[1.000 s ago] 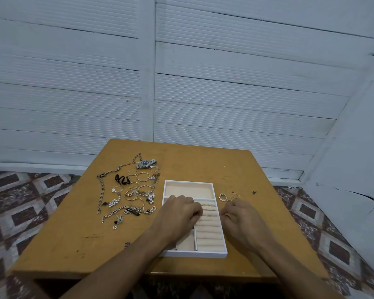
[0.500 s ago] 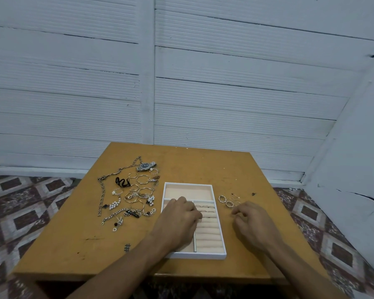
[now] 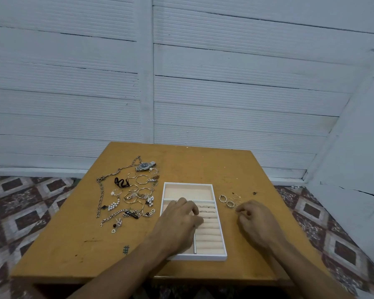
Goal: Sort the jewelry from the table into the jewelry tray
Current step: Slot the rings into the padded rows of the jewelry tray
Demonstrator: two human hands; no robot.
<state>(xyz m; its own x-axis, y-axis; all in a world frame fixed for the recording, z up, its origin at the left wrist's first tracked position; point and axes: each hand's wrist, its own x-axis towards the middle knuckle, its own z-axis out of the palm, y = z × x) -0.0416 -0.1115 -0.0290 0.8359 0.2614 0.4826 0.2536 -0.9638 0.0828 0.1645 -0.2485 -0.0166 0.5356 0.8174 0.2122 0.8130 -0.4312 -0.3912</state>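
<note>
A wooden table (image 3: 181, 169) is holding a white jewelry tray (image 3: 200, 256). The left hand (image 3: 177, 223) is lying curled over the tray's ring rolls; the right hand (image 3: 256, 221) is resting loosely curled beside loose rings (image 3: 229, 201), its grip unclear. A jewelry pile (image 3: 130, 195) is lying left of the tray.

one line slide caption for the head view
Left hand over jewelry tray, right hand beside loose rings on wooden table.

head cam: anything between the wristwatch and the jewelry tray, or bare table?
Not bare. In the head view, hoop earrings and a small gold-toned cluster lie on the table between the wristwatch and the jewelry tray's far-left corner.
</note>
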